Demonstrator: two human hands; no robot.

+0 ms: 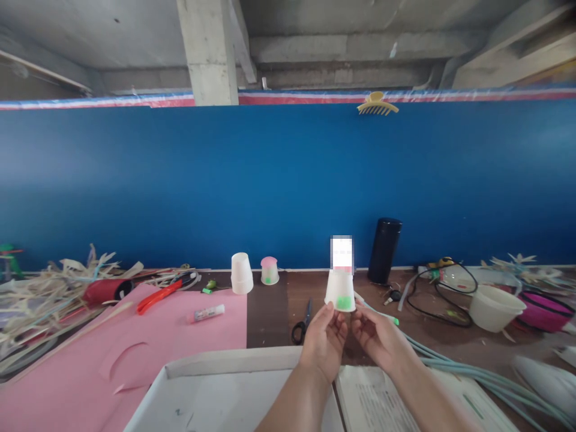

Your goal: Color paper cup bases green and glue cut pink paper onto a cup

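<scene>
Left of your left hand (324, 336) and its paper cup (341, 291), the brown tabletop (270, 318) lies open up to the pink sheet (135, 342) but for the scissors (302, 324), while the white box (216, 384) blocks the near side, and the black bottle (384, 251), cable loops (443, 297) and white bowl (494, 307) crowd the right.

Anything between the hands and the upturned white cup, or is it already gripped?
Nothing visible in between. The left hand and right hand both hold the upturned white cup by its rim. The scissors lie on the table to their left, apart.
</scene>
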